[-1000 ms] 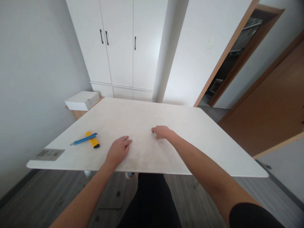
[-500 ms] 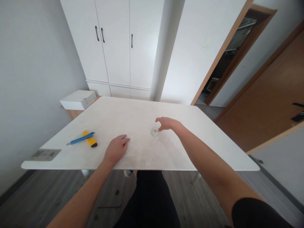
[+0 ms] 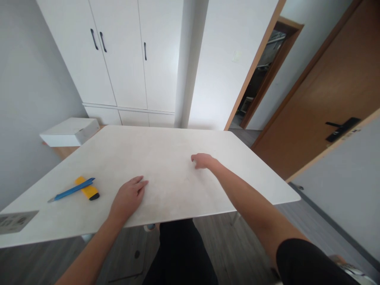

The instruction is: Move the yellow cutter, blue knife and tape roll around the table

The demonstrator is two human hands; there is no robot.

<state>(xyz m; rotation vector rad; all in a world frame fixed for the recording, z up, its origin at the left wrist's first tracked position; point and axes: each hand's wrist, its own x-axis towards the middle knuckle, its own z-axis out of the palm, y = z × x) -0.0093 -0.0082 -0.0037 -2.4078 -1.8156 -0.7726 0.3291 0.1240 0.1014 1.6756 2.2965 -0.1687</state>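
Note:
My right hand (image 3: 202, 160) is over the middle right of the white table (image 3: 166, 148), its fingers closed round a small clear roll of tape (image 3: 194, 162). Most of the roll is hidden behind the fingers; only a glint of it shows. Whether it touches the tabletop I cannot tell. My left hand (image 3: 128, 196) lies flat near the front edge, fingers stretched out and holding nothing. Farther left, a blue pen-like tool (image 3: 71, 190) with a pale tip rests across a yellow, black-ended utility knife or marker (image 3: 88, 190).
A printed grey label (image 3: 18, 221) is on the table's left front corner. The white box (image 3: 71, 132) stands on a wooden surface beyond the left edge. White cabinets (image 3: 118, 59) rise behind the table, and a brown door (image 3: 320, 79) stands at the right.
My right hand has closed round the tape roll, which lay in plain sight beside its open fingers before. The view has swung to the right. My left hand stays flat on the table.

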